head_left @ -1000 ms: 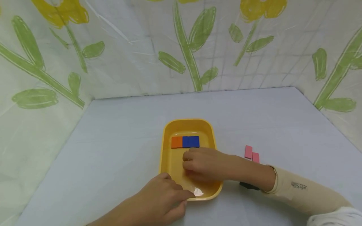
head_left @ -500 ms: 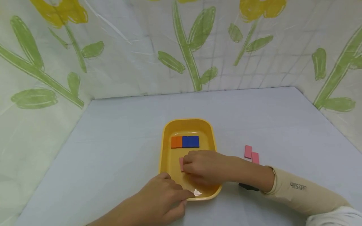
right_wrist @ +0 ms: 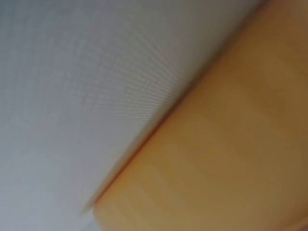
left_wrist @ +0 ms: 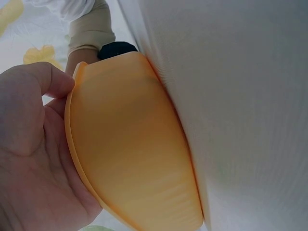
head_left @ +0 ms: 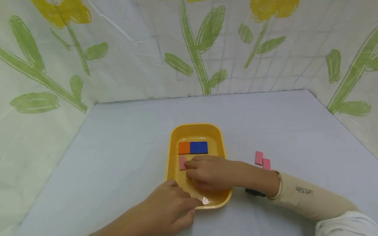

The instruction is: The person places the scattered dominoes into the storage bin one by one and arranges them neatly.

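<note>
A yellow tray (head_left: 169, 157) stands on the table, and my left hand (head_left: 168, 205) grips its near-left rim. In the left wrist view the thumb (left_wrist: 60, 82) presses on the rim of the tray (left_wrist: 125, 139). Inside, my right hand (head_left: 211, 172) has curled fingers at the right edge of a pink tile (head_left: 182, 163), which it pinches; part of the tile is covered. Just beyond lie orange tiles (head_left: 184, 148) and blue tiles (head_left: 199, 147), side by side in a row. The right wrist view has only the tray's outer wall (right_wrist: 207, 159) and the tabletop, blurred.
Two pink tiles (head_left: 259, 158) lie on the pale table (head_left: 124, 147) to the right of the tray, beyond the right forearm. Something black (head_left: 255, 192) shows under the right wrist. A white sheet (head_left: 133, 65) with painted flowers rises behind the table.
The right hand has carried the pink tile, first hidden under it, leftward and away from me, to just below the orange tiles. The left hand and the tray have stayed in place.
</note>
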The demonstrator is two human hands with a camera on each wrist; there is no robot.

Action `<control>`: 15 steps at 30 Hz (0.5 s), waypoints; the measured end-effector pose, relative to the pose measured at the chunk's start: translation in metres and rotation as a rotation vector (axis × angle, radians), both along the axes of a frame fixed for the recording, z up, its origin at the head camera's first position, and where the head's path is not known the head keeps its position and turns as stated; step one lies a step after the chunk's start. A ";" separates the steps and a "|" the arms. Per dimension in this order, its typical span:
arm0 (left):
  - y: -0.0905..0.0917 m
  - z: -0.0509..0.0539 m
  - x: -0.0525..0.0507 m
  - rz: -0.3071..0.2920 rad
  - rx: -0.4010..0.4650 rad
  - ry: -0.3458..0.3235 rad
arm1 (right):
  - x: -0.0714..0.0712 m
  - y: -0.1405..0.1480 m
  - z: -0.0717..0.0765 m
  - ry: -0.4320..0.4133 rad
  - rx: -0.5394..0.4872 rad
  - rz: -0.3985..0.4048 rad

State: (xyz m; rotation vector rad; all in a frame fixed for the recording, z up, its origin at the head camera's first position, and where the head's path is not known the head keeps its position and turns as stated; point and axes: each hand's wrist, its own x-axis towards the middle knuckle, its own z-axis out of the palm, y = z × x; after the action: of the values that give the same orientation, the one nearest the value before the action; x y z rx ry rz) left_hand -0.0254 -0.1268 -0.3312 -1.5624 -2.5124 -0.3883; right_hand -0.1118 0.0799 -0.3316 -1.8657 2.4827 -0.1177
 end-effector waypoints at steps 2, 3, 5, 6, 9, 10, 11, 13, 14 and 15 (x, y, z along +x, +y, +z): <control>0.000 0.000 0.000 0.002 -0.004 -0.006 | 0.000 -0.001 0.000 0.021 0.003 0.012; 0.000 0.000 0.000 0.003 -0.005 -0.008 | 0.000 -0.002 0.000 0.031 0.002 0.018; 0.000 0.000 0.000 0.004 -0.007 -0.009 | 0.000 -0.003 0.000 0.049 0.001 0.028; 0.000 0.000 0.001 0.005 -0.008 -0.010 | 0.000 -0.003 0.000 0.054 0.002 0.030; 0.000 0.000 0.001 0.007 -0.013 -0.014 | 0.001 -0.004 0.000 0.054 0.018 0.022; 0.000 0.000 0.001 0.007 -0.015 -0.021 | 0.001 -0.005 0.000 0.051 0.028 0.018; 0.000 0.000 0.001 0.009 -0.016 -0.026 | 0.001 -0.005 0.000 0.049 0.037 0.014; 0.000 0.000 0.001 0.010 -0.020 -0.034 | 0.002 -0.005 0.000 0.047 0.054 0.006; 0.000 0.001 0.001 0.011 -0.021 -0.039 | 0.003 -0.006 0.001 0.050 0.058 0.005; 0.000 0.001 0.001 0.013 -0.022 -0.047 | 0.003 -0.006 0.001 0.051 0.060 0.006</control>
State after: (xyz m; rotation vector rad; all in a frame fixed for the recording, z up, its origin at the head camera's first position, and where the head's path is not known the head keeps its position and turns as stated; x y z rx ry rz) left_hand -0.0246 -0.1265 -0.3305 -1.5624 -2.5693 -0.4017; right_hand -0.1086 0.0742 -0.3307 -1.8753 2.4841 0.0041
